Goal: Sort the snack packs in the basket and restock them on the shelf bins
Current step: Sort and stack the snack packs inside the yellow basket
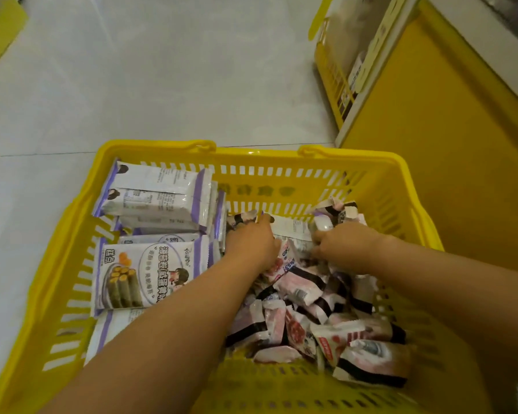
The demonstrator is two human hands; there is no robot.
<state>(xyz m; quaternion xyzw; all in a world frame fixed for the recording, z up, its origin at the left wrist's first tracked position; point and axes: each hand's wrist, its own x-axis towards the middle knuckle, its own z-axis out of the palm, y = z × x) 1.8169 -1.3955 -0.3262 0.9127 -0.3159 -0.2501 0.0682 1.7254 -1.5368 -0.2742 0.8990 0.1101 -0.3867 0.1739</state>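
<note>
Obscuring left hand (251, 245), right hand (346, 248) grips: snack packs (299, 291).

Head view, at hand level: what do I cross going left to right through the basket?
Basket's left wall → purple-edged packs → left hand → right hand, clutching small packs → basket's right wall → yellow shelf unit.

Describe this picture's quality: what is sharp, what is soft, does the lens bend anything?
Head view: print on the large white-and-purple snack pack reads sharply; the small pink-and-black packets, the left hand and the right hand look softer; lighting is flat and dim; the rim of the yellow slotted plastic basket bows from wide-angle distortion.
</note>
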